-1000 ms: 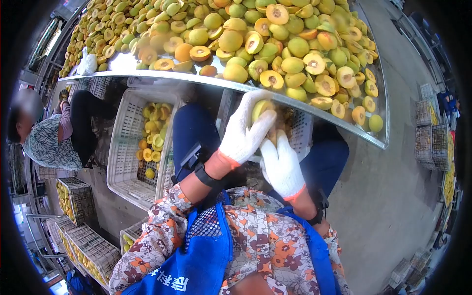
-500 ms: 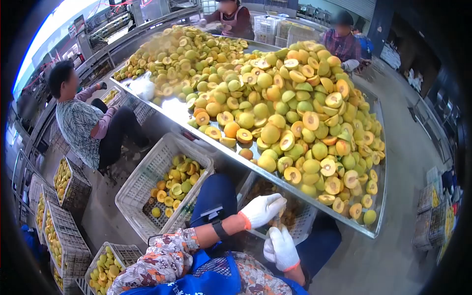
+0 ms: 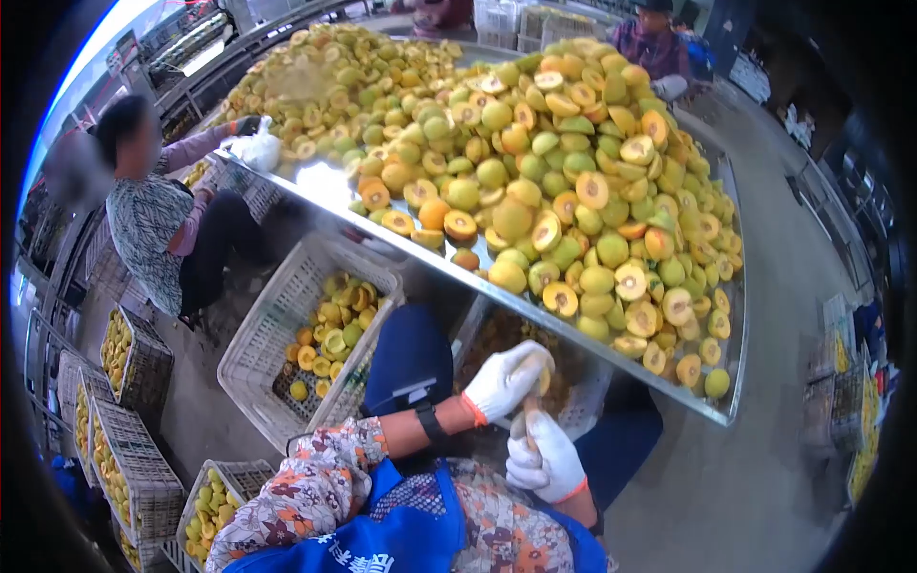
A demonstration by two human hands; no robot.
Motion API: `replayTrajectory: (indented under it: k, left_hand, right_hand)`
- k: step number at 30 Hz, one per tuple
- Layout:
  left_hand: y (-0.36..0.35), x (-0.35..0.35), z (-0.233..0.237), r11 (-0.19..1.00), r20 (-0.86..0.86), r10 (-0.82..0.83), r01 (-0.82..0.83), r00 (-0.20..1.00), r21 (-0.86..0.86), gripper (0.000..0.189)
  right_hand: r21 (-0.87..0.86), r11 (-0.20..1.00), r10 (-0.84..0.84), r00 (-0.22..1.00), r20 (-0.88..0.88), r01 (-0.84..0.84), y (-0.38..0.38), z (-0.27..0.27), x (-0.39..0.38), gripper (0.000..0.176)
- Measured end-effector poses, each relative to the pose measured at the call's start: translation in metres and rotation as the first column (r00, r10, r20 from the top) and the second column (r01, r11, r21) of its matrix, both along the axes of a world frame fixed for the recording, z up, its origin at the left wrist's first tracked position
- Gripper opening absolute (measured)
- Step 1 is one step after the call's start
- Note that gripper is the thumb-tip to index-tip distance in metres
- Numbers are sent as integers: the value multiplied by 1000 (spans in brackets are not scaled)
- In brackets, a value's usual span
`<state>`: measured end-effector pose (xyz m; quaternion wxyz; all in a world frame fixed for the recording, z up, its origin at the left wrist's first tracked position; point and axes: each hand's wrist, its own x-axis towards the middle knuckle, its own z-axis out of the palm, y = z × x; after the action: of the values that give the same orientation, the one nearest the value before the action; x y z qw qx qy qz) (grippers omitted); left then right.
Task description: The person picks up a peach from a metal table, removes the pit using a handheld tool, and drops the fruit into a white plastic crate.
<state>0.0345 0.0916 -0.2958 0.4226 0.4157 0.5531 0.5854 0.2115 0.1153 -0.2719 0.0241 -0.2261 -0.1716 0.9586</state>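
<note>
My left hand (image 3: 506, 384), in a white glove, is closed around a cut yellow stone-fruit half (image 3: 543, 382), part of which shows at the fingertips. Just below it, my right hand (image 3: 548, 460), also gloved, grips a thin, light-brown tool (image 3: 524, 416) that points up toward the fruit; its working end is hidden. Both hands are over a crate (image 3: 585, 406) between my knees, with brownish scraps in it. Beyond them, the metal-edged table (image 3: 602, 351) bears a large heap of halved yellow-green stone fruit (image 3: 573, 191), many with pits showing.
Left of my knee stands a white crate (image 3: 250, 355) partly filled with fruit halves. More filled crates (image 3: 143, 477) line the left side. A seated person (image 3: 153, 220) reaches to a white bag (image 3: 256, 148) at the table edge; another person (image 3: 650, 48) sits across the table.
The view has tilted down, so the table and fruit sit higher. My hands have come closer together, the right one rising toward the fruit. The person at left now reaches to the bag.
</note>
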Motion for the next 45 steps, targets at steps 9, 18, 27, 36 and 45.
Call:
replayTrajectory:
  k: [9,18,27,36,45]
  left_hand:
    - [17,-30,-10,950,81,-303,295,950,100,42]
    - [4,-51,9,910,243,-385,322,890,262,55]
    - [-40,-168,21,889,-307,458,-438,834,134,33]
    - [34,-245,18,852,-970,239,-488,45,187,38]
    - [111,-297,8,790,-915,-188,-499,356,-356,58]
  right_hand:
    - [-169,985,-4,992,-127,-18,7,-11,-10,32]
    - [-92,987,107,965,-240,-133,7,2,-27,35]
    - [224,970,-114,989,98,89,25,-17,-18,22]
    - [249,967,-132,947,294,57,28,-40,-19,22]
    - [265,964,-114,936,333,23,15,-57,-16,21]
